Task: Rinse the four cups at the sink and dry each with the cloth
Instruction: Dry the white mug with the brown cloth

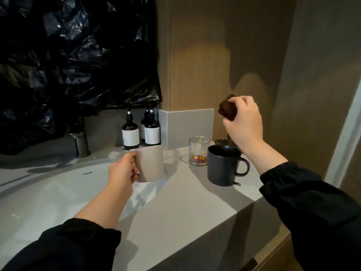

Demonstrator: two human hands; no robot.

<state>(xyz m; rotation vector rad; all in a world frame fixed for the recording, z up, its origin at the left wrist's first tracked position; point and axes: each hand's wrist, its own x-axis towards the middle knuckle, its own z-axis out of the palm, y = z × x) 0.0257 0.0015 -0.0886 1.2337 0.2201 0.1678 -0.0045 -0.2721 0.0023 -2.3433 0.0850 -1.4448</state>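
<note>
Your left hand (125,170) has its grip curled round the handle of the beige mug (152,165), and the mug stands upright right at the rim of the sink (58,192), where basin meets counter (185,208). Whether its base rests there or hangs just clear, I can't tell.

Your right hand (244,124) is up high, well above the counter, its grip bunched tight round the dark brown cloth (227,109), which pokes out past your knuckles.

Three more wait on the counter to your right. There's the glass tumbler (198,151) with a little amber liquid in the bottom and the black mug (222,165) just beside it. Behind the black mug is a dark rim that looks like the fourth cup (222,142), mostly hidden.

So, by my reading, you're on the beige mug, cloth at the ready. I can't see whether it's wet, so it could be heading for the rinse or for the wipe.

If it's the rinse, swing it left over the basin to the tap (81,142), which shows no water running from here. Keep it clear of the bottles (130,133) standing just behind it.

If it's the wipe, bring the cloth down and across to meet the mug, holding the handle firm so it doesn't twist as you rub.
</note>
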